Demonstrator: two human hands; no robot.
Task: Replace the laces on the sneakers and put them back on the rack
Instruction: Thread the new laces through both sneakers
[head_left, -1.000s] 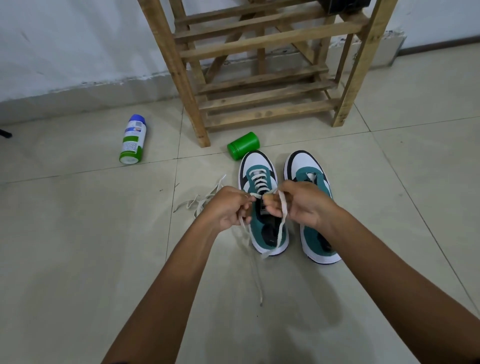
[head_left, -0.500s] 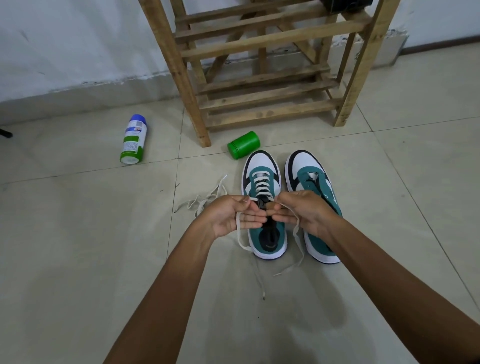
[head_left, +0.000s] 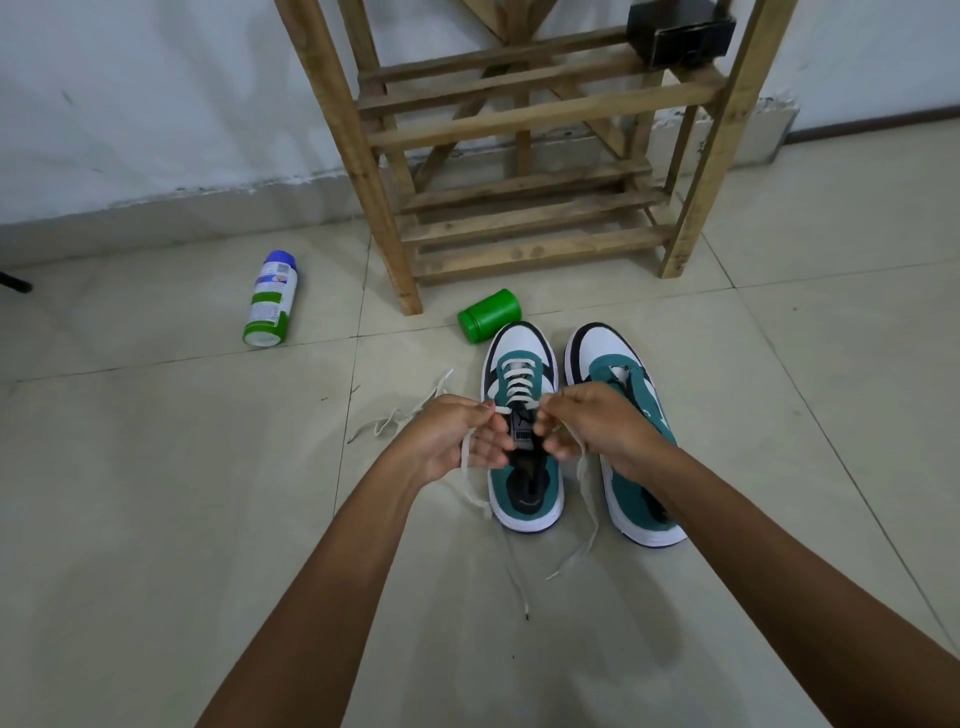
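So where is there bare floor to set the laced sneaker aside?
Bare tile lies right of the right sneaker, and between the spray can and the loose lace. It is crowded around the left sneaker: the green cap and rack ahead, lace tails behind.

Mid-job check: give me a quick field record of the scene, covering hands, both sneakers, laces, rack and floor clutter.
left hand: pinches one end of the white lace
right hand: pinches the other end
left sneaker: on the floor, laced most of the way up, lace tails trailing on the tiles
right sneaker: beside it, no lace seen in its eyelets
spare lace: loose on the floor, left of the sneakers
rack: wooden, behind the sneakers; lower shelves hold no shoes
floor clutter: spray can and green cap, both lying on their sides
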